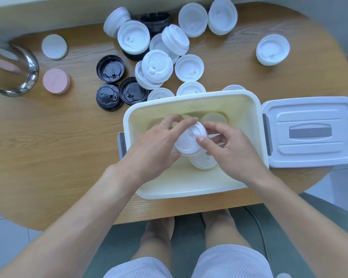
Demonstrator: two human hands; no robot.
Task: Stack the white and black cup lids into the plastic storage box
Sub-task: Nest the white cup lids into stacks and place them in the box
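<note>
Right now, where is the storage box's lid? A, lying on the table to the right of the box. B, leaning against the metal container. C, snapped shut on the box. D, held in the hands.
A: the box lid lies flat on the table right of the open storage box.

Scattered white and black plastic cup lids (pixel 157 65) crowd the far wooden surface (pixel 54 149). Open white plastic box lid (pixel 309 133) blocks right. Left surface bare nearer; steel-rimmed glass container (pixel 12 69) far left.
</note>
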